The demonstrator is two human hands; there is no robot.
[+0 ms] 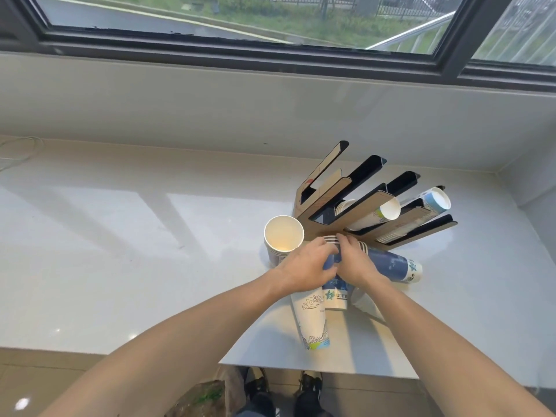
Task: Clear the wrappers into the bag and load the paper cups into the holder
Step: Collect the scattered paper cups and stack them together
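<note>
A brown and black slotted cup holder (328,191) stands on the white counter, with stacks of paper cups (388,209) lying in its right-hand slots. In front of it my left hand (304,267) and my right hand (356,260) both grip a stack of blue cups (335,297), rims toward the holder. A second blue stack (394,266) lies on its side to the right. A white printed cup stack (313,320) lies below my left hand. An upright stack of cups (282,234) stands to the left. No wrapper or bag is in view.
The counter (120,251) runs left and ends at a front edge near my body. A window sill and dark window frame (270,55) rise behind the holder. A thin cable (18,152) lies at the far left. My shoes (310,383) show below.
</note>
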